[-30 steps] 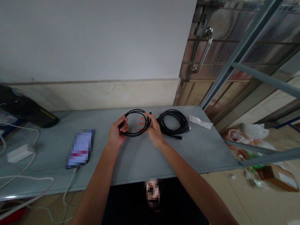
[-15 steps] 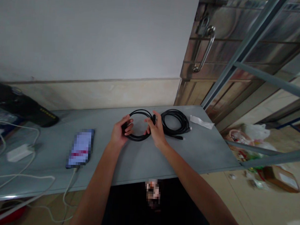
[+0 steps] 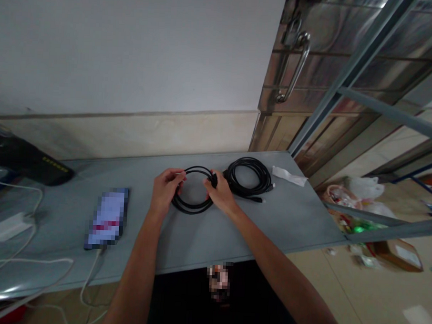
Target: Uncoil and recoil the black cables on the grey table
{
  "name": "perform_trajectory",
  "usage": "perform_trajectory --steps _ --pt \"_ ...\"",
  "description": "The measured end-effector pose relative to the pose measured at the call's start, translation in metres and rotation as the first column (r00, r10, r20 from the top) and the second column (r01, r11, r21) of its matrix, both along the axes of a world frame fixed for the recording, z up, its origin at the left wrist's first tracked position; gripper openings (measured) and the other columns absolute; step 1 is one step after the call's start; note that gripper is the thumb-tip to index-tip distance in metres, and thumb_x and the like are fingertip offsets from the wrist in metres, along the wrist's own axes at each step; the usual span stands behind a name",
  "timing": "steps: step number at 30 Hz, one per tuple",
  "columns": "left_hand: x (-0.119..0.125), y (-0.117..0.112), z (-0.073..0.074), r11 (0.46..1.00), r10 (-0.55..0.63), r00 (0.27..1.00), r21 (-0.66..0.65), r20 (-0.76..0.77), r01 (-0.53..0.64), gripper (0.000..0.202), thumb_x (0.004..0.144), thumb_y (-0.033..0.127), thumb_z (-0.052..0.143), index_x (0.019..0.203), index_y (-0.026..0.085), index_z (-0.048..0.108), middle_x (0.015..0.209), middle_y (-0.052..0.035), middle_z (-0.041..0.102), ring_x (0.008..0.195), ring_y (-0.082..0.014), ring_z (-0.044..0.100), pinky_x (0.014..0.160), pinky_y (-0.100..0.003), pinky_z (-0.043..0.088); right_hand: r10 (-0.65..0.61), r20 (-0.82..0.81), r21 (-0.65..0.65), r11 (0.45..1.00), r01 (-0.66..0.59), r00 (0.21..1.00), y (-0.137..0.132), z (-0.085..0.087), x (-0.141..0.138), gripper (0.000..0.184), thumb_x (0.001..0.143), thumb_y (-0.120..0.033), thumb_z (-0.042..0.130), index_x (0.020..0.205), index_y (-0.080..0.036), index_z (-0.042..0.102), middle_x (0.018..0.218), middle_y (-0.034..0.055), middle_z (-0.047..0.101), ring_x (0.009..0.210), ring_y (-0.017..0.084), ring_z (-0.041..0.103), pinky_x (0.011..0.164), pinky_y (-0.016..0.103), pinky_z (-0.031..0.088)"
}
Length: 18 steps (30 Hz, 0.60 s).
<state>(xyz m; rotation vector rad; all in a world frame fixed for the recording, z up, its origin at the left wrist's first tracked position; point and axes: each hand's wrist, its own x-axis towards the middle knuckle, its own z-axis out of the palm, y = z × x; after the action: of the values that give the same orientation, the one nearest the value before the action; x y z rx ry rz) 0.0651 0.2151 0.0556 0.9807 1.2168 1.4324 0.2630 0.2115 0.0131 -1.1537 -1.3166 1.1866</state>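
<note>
A coiled black cable (image 3: 192, 211) is held between my two hands just above the grey tabletop. My left hand (image 3: 164, 188) is closed round the left side of the loop, thumb and fingers pinching the strands. On the opposite side, my right hand (image 3: 220, 191) grips the loop together with a dark connector end near its fingertips. A second black cable coil (image 3: 261, 176) lies on the table right beside my right hand, its plug ends pointing right. How the two cables sit behind my right fingers is partly hidden.
A phone (image 3: 108, 217) on a white charging cord lies to the left, near a white adapter (image 3: 11, 227). A black cylindrical object (image 3: 33, 161) rests at the far left. A white paper strip (image 3: 290, 176) lies near the right edge, beside a metal frame post (image 3: 316, 121).
The fingers of both hands have closed more tightly on the cable loop. The loop has come slightly lower and nearer to me, and the view has shifted a little.
</note>
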Motion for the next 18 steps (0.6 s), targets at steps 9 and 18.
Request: perform_trajectory --steps 9,18 --pt "-0.022 0.0 0.004 0.996 -0.08 0.932 0.003 -0.352 0.086 0.018 0.077 0.012 0.096 0.087 0.023 0.086 0.087 -0.006 0.082 0.082 -0.022 0.07 0.071 -0.024 0.053 -0.085 0.273 0.205 0.978 0.028 0.958 -0.003 -0.008 -0.001 0.054 0.1 -0.046 0.074 0.146 -0.021 0.061 0.138 0.0158 0.063 0.135 0.034 0.061 0.125 0.054 0.049" --pt "-0.006 -0.049 0.034 0.988 -0.037 0.952 0.133 -0.305 0.081 0.038 0.07 0.0 0.097 0.09 0.031 0.086 0.11 -0.0089 0.078 0.125 -0.0339 0.066 0.083 -0.032 0.064 -0.178 0.382 0.45 0.893 -0.015 0.907 -0.012 0.018 0.007 0.035 0.11 -0.035 0.063 0.142 -0.023 0.065 0.154 0.0183 0.059 0.147 0.034 0.055 0.13 0.057 0.044"
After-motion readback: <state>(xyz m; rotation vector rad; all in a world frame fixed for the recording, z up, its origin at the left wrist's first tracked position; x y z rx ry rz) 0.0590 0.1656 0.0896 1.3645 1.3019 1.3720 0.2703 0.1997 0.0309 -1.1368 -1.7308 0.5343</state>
